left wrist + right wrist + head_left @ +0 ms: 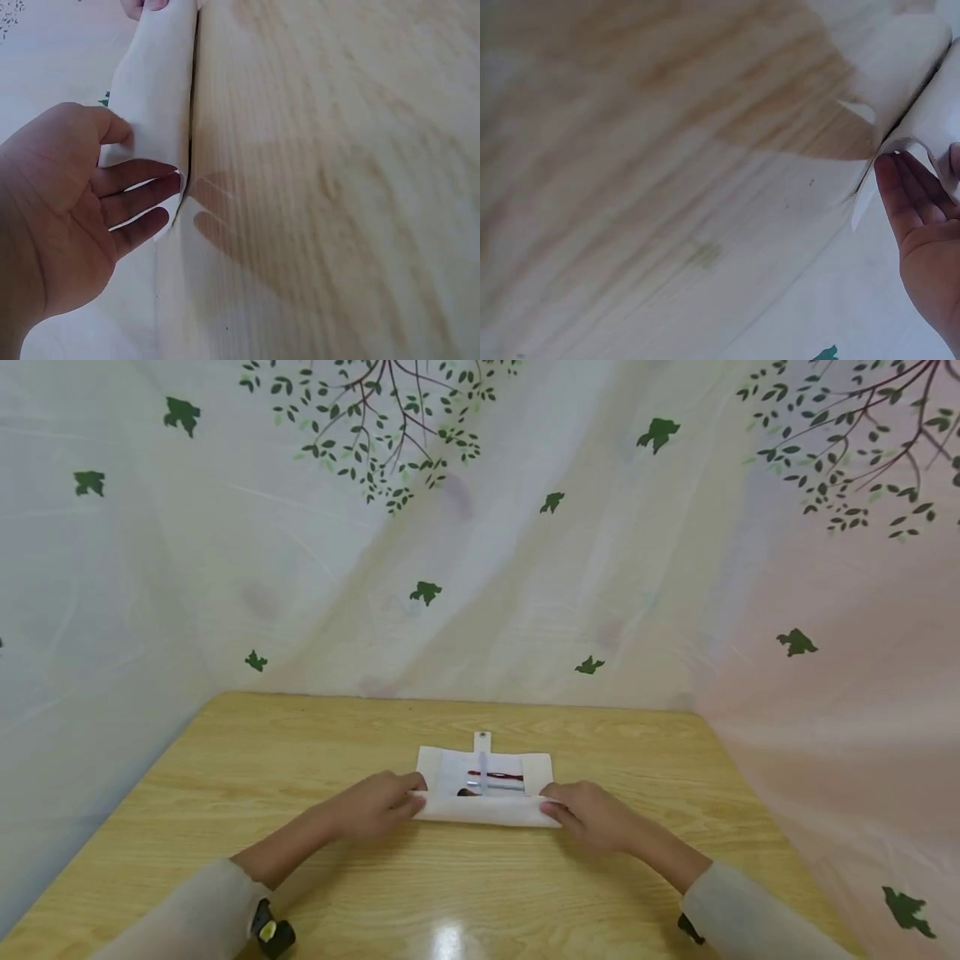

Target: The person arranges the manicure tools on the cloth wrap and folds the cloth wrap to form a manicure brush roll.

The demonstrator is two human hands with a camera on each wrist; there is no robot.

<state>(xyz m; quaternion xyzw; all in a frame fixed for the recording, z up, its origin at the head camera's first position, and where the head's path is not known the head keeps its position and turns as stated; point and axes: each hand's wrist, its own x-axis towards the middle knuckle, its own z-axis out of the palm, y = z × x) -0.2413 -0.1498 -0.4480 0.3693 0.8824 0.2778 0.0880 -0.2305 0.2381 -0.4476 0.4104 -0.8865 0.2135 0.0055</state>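
A white fabric roll-up pouch point(487, 811) lies on the table, its near edge folded over towards the far side. Inside the unfolded part show a thin dark-red tool point(501, 776), a silvery one point(506, 786) and a dark brown tip point(467, 792), the rest of that last one hidden by the fold. A snap strap point(482, 742) sticks out at the far edge. My left hand point(378, 806) pinches the fold's left end, thumb on top and fingers point(139, 201) tucked into it. At the right end, my right hand point(596, 817) grips the fold likewise, fingers point(907, 191) underneath.
The wooden table point(480, 893) extends around the pouch on all sides. A pale curtain point(480, 635) printed with leaves and branches hangs behind the table and along both sides.
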